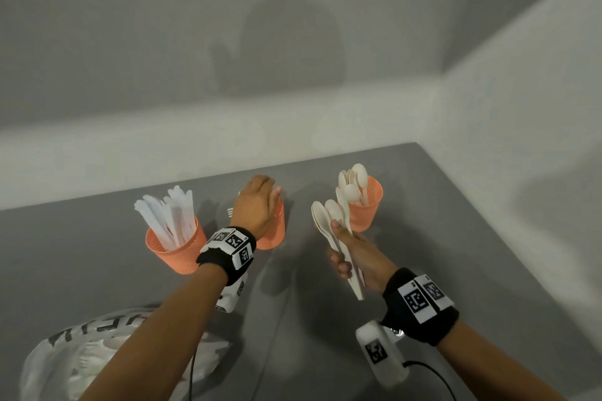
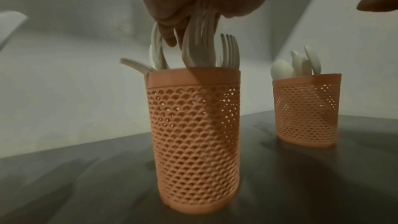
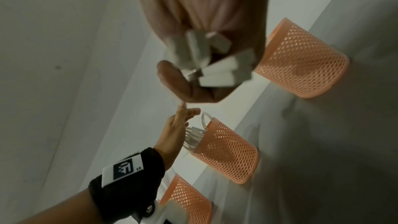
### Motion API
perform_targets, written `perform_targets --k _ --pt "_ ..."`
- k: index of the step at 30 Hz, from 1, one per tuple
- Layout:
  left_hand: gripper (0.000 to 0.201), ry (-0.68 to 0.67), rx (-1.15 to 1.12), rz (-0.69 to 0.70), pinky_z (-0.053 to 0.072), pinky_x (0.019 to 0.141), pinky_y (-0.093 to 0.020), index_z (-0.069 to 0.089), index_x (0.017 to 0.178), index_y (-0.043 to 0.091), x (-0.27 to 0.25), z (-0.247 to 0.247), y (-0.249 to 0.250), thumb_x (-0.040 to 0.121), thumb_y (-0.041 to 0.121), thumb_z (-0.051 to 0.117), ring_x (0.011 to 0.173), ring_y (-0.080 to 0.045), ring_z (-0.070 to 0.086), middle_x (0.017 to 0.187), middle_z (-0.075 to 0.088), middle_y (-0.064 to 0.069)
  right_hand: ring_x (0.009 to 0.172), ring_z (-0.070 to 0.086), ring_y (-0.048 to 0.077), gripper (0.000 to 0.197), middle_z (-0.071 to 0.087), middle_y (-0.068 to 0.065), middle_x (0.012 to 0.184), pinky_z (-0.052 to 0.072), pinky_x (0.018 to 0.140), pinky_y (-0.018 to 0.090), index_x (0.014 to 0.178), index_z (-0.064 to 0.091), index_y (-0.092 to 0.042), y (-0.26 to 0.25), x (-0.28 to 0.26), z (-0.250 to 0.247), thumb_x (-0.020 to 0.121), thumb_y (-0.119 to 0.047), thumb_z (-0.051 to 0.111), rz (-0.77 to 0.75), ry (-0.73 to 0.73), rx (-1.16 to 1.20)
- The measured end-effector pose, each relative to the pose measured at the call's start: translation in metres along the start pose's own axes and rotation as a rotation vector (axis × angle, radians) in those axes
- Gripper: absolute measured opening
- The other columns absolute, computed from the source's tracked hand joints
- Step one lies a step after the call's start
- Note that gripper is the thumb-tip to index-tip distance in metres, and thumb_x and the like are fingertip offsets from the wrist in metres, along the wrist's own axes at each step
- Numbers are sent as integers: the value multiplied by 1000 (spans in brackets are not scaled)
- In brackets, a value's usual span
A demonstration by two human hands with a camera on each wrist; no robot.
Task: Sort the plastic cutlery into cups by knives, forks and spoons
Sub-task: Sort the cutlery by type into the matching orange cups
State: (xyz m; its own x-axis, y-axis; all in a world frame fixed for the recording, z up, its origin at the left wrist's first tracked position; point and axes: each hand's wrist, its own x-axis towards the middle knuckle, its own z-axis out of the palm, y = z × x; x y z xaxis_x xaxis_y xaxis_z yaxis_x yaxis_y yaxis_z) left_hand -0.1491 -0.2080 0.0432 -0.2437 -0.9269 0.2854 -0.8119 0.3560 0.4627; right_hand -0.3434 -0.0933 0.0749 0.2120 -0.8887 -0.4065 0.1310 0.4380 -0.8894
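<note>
Three orange mesh cups stand in a row on the grey table (image 1: 439,254). Several knives fill the left cup (image 1: 176,249). The middle cup (image 2: 196,142) holds forks (image 2: 230,48). My left hand (image 1: 257,202) hovers palm down over that cup, fingers relaxed, touching the fork tops (image 2: 200,40). Spoons stand in the right cup (image 1: 363,208). My right hand (image 1: 348,254) grips a bundle of several spoons (image 1: 325,215) by the handles, bowls up, just in front of the spoon cup. The handle ends (image 3: 215,74) stick out of the fist.
A white plastic bag (image 1: 81,352) with more cutlery inside lies at the near left. A white wall runs close behind the cups, and the table's edge runs along the right. A cable (image 1: 433,371) trails from my right wrist.
</note>
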Motion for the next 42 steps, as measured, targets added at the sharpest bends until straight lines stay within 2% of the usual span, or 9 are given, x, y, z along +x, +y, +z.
perform_targets --k 5,8,11,15,19,24,31,38,42 --pt "94 -94 134 -58 9 118 -42 29 143 8 1 -10 10 75 68 3 145 -28 11 151 28 -13 35 36 6 33 45 -2 49 34 37 17 103 49 -16 1 1 4 95 -45 37 -1 -16 10" --pt "73 141 -103 -69 27 110 -37 38 139 9 -5 -31 33 86 57 23 135 -28 33 141 41 -14 35 36 6 36 47 -2 49 34 38 18 104 49 -14 2 3 7 95 -46 36 -18 -24 20" --pt "51 235 -385 -183 47 83 -29 59 116 9 -22 -46 61 85 48 45 94 -18 59 107 63 -8 36 38 7 36 50 -1 51 35 38 19 100 51 -14 2 6 15 96 -46 36 -35 -14 36" --pt "24 70 -432 -246 41 64 -13 65 93 6 -50 -36 79 86 29 61 72 -17 55 83 63 -8 42 50 11 39 57 4 56 47 46 23 103 54 -12 4 9 33 97 -44 33 -52 -77 46" --pt "9 126 -578 -326 55 71 -38 65 92 7 -66 -42 67 88 7 56 70 -28 62 78 64 -11 64 68 21 44 70 12 73 58 67 32 101 61 -10 4 9 39 98 -43 32 -31 -179 39" --pt "18 69 -798 -338 56 67 -39 63 105 -2 -77 -58 55 89 4 56 70 -29 65 87 67 -20 56 65 20 40 70 13 77 56 55 29 105 58 -16 5 5 42 98 -44 29 54 -291 -26" --pt "22 -234 -908 -382 48 50 -12 56 113 -2 -83 -63 56 94 7 48 50 0 59 76 59 -6 40 54 15 47 69 11 70 46 46 23 107 51 -22 11 1 49 95 -54 18 69 -353 -110" --pt "13 -245 -992 -376 53 56 -16 57 102 4 -86 -64 56 91 2 51 56 -5 63 77 66 -4 91 69 26 63 68 19 106 56 75 33 134 44 -17 11 -3 44 86 -57 37 132 -507 -80" --pt "13 -136 -1024 -365 51 55 -16 60 93 7 -80 -73 55 90 -2 50 54 -7 60 73 66 -1 105 62 29 45 60 21 119 55 83 35 131 50 -12 11 2 26 93 -36 43 98 -399 72"
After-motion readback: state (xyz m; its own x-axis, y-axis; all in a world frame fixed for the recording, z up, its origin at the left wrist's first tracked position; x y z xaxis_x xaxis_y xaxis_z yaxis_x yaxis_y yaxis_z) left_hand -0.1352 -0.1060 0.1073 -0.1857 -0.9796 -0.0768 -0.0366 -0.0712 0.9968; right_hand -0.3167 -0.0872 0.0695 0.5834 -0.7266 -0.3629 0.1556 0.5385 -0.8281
